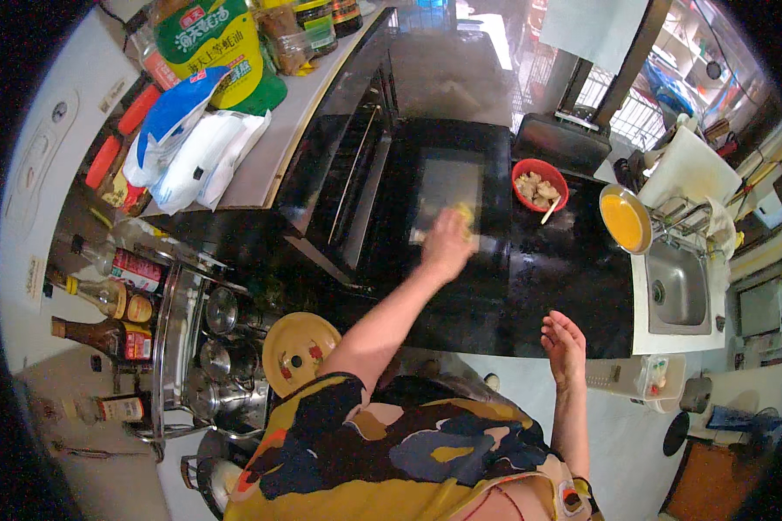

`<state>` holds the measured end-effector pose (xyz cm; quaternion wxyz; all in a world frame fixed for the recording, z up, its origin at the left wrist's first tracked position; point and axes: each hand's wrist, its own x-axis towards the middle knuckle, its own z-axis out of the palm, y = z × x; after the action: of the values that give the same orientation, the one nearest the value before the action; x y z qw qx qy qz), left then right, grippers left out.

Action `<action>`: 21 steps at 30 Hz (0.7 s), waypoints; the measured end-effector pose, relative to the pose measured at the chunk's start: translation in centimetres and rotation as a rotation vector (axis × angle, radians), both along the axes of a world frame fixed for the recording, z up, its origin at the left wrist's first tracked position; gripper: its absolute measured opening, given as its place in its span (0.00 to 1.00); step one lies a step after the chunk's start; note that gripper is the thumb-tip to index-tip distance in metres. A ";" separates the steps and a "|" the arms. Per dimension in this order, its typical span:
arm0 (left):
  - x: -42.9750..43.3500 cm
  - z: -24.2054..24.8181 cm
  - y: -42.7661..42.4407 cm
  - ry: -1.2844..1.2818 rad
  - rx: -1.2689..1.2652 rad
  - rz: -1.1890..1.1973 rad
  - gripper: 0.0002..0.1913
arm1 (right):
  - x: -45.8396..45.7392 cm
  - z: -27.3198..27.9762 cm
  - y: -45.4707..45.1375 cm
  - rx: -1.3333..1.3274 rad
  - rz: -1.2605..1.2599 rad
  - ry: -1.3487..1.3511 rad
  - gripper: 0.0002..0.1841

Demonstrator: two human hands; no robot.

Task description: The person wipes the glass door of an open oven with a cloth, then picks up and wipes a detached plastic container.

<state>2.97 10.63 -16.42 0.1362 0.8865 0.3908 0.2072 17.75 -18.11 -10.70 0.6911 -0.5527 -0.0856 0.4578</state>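
My left hand [444, 251] presses a yellow cloth or sponge [464, 218] onto a glossy black panel [453, 172] with a lighter reflective pane in its middle. Most of the yellow piece is hidden behind my fingers. Over the front edge of the black counter [573, 280] my right hand [564, 342] hangs with loosely bent fingers, nothing visible in it. Beyond it stands a red bowl [516, 189] of pale meat pieces [537, 189], with a light-coloured utensil handle [550, 211] sticking out. A metal bowl of orange-yellow liquid [625, 221] sits near the sink corner.
A steel sink [681, 299] lies on the right, a white cutting board [694, 172] behind it. At left, a shelf [251, 172] holds white packets [208, 159] and sauce containers. Below are pots [225, 358], several bottles [124, 338] and a yellow floral lid [300, 338].
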 end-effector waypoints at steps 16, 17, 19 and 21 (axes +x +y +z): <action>-0.1 2.6 -2.0 -0.016 -0.006 -0.206 0.30 | -2.0 -0.7 1.6 -0.080 0.039 -0.006 0.14; 0.8 2.6 -4.0 0.055 0.076 -0.316 0.32 | -2.5 -0.7 2.3 -0.076 0.077 -0.012 0.15; 1.2 2.8 -6.9 -0.039 -0.028 -0.402 0.31 | -2.8 0.1 3.0 -0.080 0.094 -0.039 0.14; 0.1 3.2 -6.9 -0.092 0.019 -0.497 0.29 | -2.8 0.1 3.2 -0.053 0.157 -0.068 0.14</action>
<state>3.10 3.72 -13.21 0.1924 0.9462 0.1525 0.2110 14.98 -14.95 -10.58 0.6349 -0.5777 -0.1398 0.4935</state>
